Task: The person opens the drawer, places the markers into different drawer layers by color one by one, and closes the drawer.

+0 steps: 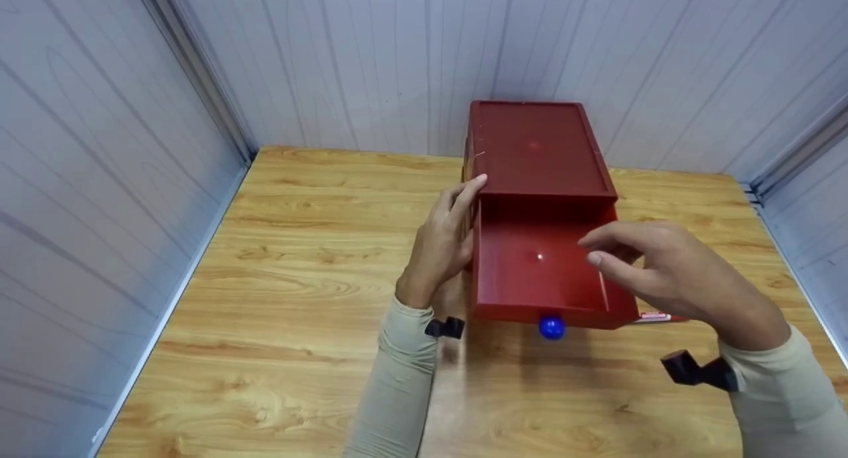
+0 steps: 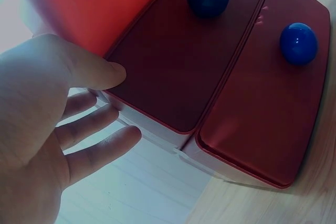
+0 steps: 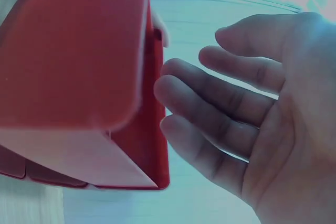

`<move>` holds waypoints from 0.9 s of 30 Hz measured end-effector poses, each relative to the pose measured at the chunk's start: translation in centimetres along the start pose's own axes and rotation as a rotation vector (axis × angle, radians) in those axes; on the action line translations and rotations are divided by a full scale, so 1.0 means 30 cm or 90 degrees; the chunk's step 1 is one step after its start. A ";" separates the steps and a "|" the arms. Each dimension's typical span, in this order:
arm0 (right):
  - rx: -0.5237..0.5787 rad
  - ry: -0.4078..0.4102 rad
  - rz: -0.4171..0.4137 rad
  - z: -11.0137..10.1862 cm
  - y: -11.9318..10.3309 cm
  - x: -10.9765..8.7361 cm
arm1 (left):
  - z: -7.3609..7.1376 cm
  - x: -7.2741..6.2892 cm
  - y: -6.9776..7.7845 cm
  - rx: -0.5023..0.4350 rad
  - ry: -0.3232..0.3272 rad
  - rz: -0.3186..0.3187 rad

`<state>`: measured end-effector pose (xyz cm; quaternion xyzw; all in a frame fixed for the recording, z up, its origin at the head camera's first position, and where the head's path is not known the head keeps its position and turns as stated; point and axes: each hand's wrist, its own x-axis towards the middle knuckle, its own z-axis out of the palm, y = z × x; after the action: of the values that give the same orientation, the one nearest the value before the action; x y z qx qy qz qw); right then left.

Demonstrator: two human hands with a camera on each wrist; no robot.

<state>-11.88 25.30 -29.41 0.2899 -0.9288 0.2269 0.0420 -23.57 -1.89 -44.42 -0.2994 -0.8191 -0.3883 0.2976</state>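
Observation:
A dark red drawer cabinet (image 1: pixel 533 150) stands against the back panel, its top drawer (image 1: pixel 523 279) pulled out. Nothing lies on the visible drawer floor, and a round blue knob (image 1: pixel 551 327) sits on its front. My left hand (image 1: pixel 440 236) rests at the cabinet's left side with its fingers extended. In the left wrist view, its thumb lies at the edge of a lower drawer front (image 2: pixel 168 61). Over the right part of the pulled-out drawer hovers my right hand (image 1: pixel 656 266), fingers loosely bent and holding nothing. The right wrist view shows its fingertips near the cabinet's red edge.
Two lower drawers with blue knobs (image 2: pixel 298 44) appear shut in the left wrist view. A thin red and white item (image 1: pixel 656 317) lies on the wooden table (image 1: pixel 278 279), partly hidden by the drawer and right hand. Pale panels (image 1: pixel 371 60) enclose the back and sides.

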 end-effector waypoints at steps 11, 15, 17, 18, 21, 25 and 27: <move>-0.005 0.087 0.022 -0.018 0.044 -0.073 | -0.002 -0.001 -0.005 -0.010 -0.002 0.008; 0.006 0.117 0.054 -0.009 0.072 -0.100 | -0.003 -0.001 -0.007 -0.015 -0.006 0.010; 0.017 0.129 0.067 -0.004 0.085 -0.112 | -0.004 0.000 -0.009 -0.016 -0.008 0.010; 0.022 0.135 0.071 0.000 0.092 -0.117 | -0.004 0.001 -0.009 -0.016 -0.009 0.010; 0.030 0.145 0.081 0.008 0.112 -0.133 | -0.006 0.003 -0.011 -0.021 -0.012 0.011; 0.056 0.146 0.097 0.017 0.142 -0.151 | -0.008 0.002 -0.011 -0.028 -0.013 0.011; 0.071 0.144 0.106 0.021 0.158 -0.159 | -0.008 -0.001 -0.010 -0.029 -0.012 0.009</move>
<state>-10.55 30.95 -32.86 0.1862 -0.9251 0.3117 0.1111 -23.71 -2.24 -44.44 -0.3154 -0.8110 -0.4017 0.2855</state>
